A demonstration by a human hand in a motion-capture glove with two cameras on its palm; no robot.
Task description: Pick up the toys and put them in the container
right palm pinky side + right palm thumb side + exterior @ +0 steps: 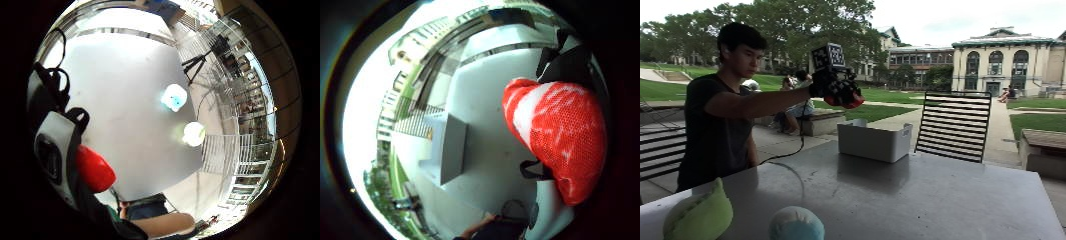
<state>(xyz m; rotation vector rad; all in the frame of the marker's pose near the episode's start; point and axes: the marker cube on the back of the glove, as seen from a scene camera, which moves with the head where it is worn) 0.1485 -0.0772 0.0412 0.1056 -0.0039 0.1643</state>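
Red mesh toy [852, 102] sits gripped in the gloved right hand's [834, 87] curled fingers, apparently above the container [873, 141].

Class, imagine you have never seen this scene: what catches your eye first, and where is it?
First, the red toy in the gloved right hand, raised above the table near the white container. Next, the green toy and blue toy lying at the table's near edge, far from the container.
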